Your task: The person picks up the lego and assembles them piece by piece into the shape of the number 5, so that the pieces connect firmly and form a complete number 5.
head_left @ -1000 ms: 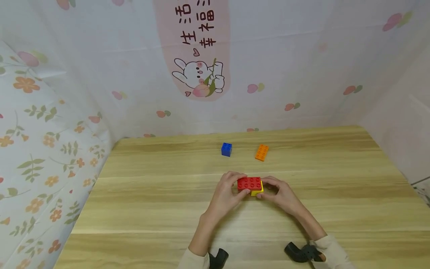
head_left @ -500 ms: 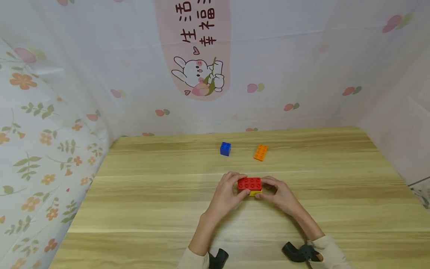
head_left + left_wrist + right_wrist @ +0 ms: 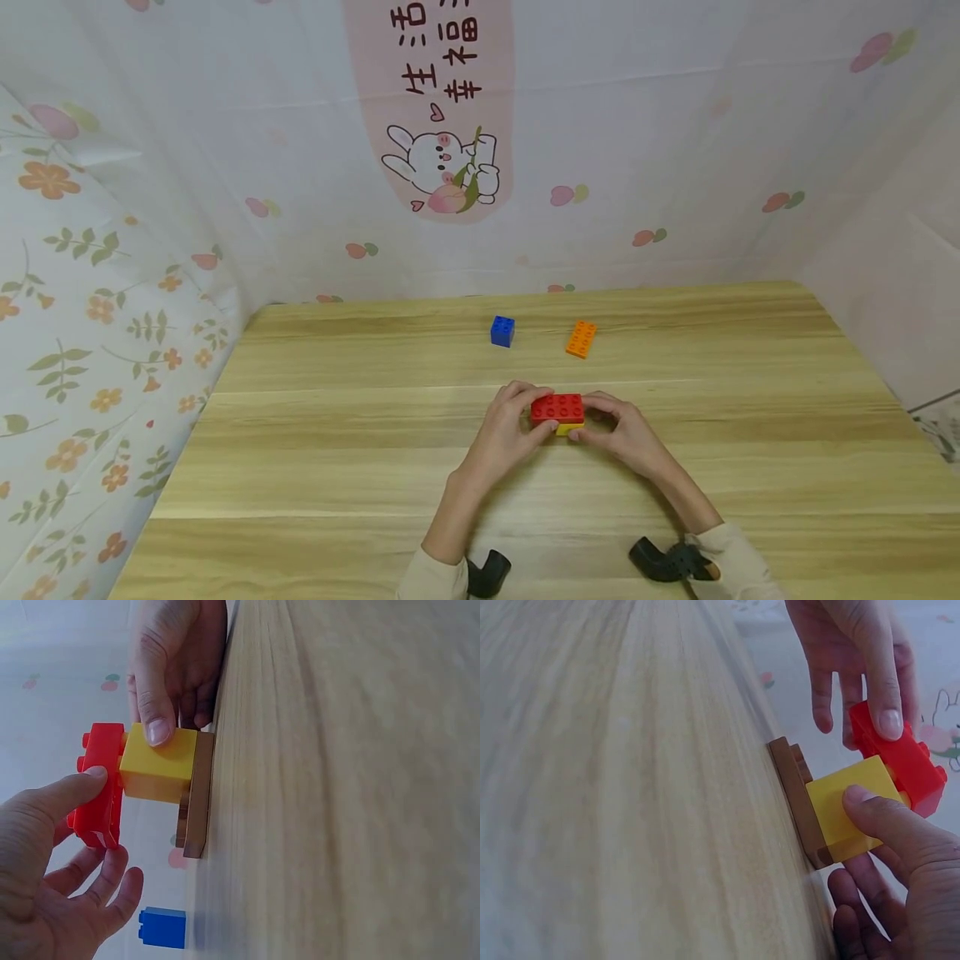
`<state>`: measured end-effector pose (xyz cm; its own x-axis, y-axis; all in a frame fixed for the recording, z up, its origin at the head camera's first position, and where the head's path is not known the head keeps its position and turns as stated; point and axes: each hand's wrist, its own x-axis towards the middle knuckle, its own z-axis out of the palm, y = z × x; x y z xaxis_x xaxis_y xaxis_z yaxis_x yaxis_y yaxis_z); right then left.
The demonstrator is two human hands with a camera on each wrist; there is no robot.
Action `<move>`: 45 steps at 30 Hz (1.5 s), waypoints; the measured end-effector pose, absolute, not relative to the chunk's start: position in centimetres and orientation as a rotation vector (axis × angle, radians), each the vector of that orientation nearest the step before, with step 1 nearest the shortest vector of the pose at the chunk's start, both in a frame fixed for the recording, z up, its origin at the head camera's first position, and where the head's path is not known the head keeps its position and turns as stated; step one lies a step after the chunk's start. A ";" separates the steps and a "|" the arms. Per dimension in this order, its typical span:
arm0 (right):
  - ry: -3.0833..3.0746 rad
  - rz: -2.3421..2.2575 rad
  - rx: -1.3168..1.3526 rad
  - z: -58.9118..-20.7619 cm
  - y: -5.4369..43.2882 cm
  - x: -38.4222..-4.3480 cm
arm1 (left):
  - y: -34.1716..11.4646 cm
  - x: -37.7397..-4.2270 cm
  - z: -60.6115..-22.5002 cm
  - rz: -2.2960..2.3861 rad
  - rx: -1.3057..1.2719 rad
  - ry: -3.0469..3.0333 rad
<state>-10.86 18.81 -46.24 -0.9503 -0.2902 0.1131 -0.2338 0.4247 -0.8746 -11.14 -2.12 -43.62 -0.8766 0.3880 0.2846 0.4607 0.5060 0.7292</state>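
My left hand (image 3: 504, 427) pinches a red brick (image 3: 557, 408) with two rows of studs, thumb on its near side and fingers on its far side. Beneath the right half of the red brick is a yellow brick (image 3: 159, 761), which my right hand (image 3: 628, 435) pinches between thumb and fingers. Yellow studs show in a narrow gap under the red brick in the left wrist view. The yellow brick stands on one end of a brown plate (image 3: 793, 799), which lies on the table and is hidden in the head view.
Beyond the hands, a blue brick (image 3: 502, 331) and a flat orange plate (image 3: 581, 339) lie on the wooden table (image 3: 315, 450). A patterned cloth (image 3: 645, 150) hangs along the table's back edge. Dark wrist mounts (image 3: 489, 573) sit by both sleeves.
The red brick has shifted over the yellow one, whose right side stuck out earlier; now their right ends roughly line up. Both hands keep their hold.
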 end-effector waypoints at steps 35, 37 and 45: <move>2.567 -1.620 -0.485 -44.2 18.1 -10.2 | -1.6 -11.6 -42.7 -1.175 -0.908 -2.771; 2.564 -1.622 -0.484 -44.2 18.2 -10.2 | -1.6 -11.6 -42.7 -1.178 -0.907 -2.769; 2.556 -1.641 -0.488 -44.2 18.2 -10.2 | -1.7 -11.6 -42.6 -1.133 -0.907 -2.779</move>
<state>-10.24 18.24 -44.19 -0.9476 -0.2982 0.1149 -0.2287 0.3815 -0.8956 -11.58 -1.66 -42.61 -0.8327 0.5104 0.2148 0.5151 0.5714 0.6389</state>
